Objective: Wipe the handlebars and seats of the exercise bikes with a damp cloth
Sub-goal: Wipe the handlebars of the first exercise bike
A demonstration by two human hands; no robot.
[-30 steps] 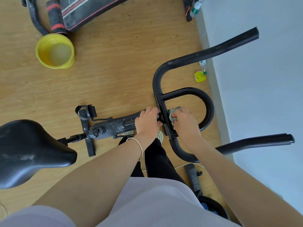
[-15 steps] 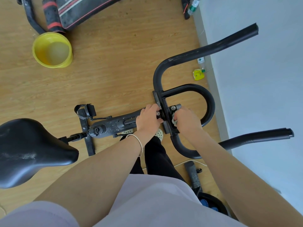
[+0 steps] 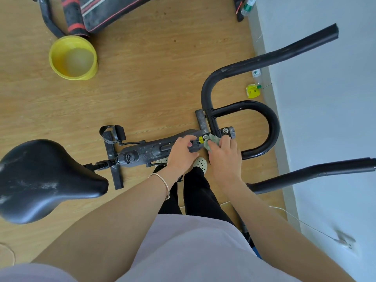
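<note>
I look down on a black exercise bike. Its curved handlebars [image 3: 242, 76] reach toward the white wall on the right, and its dusty black seat [image 3: 40, 180] fills the lower left. My right hand [image 3: 223, 153] grips a small grey-green cloth [image 3: 212, 142] and presses it on the clamp at the middle of the bars, just under the two bolts. My left hand [image 3: 182, 152] rests on the dark frame tube [image 3: 150, 150] beside it, fingers curled around the stem.
A yellow basin [image 3: 73, 58] with water stands on the wooden floor at upper left, beside a black-and-red bench [image 3: 97, 11]. A small yellow object [image 3: 253, 90] and a bottle [image 3: 248, 6] lie by the wall. My legs and one pale shoe [image 3: 200, 162] are below the bars.
My right hand has slid down and left along the clamp with the cloth, uncovering the bolts. The left hand has shifted slightly left on the frame. The view has tilted a little.
</note>
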